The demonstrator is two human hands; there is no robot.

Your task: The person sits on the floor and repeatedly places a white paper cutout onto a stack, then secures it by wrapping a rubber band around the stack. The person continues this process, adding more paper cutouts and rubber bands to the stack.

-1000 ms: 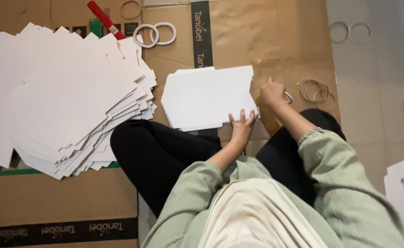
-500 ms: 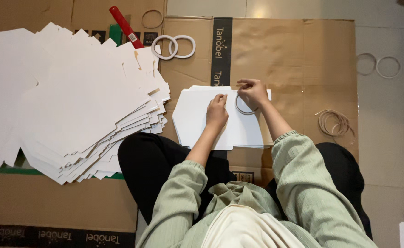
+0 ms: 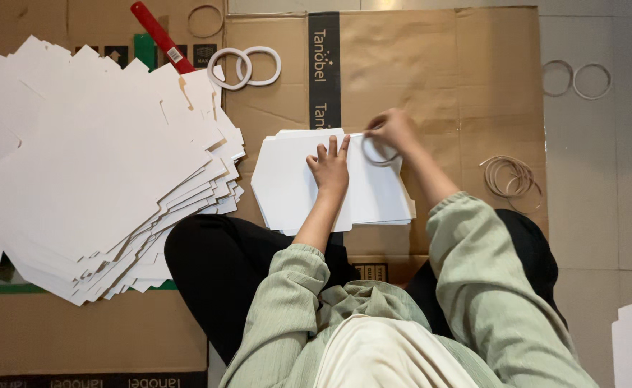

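**Hands on a small stack of white sheets**

The left hand [image 3: 330,167] lies flat on the stack [image 3: 294,183], fingers [image 3: 344,146] spread and released — pressing, not gripping. The stack rests on cardboard [image 3: 431,79] spread over the floor, just ahead of the person's crossed legs. The right hand [image 3: 395,131] is at the stack's far right corner, fingers pinched around a rubber band [image 3: 373,154] that loops over the sheets. To the right lies a bundle of bands [image 3: 511,177]. Left, a large fanned pile [image 3: 79,165] of white sheets. Farther off — two white rings [image 3: 244,67] and a red tool [image 3: 159,36].
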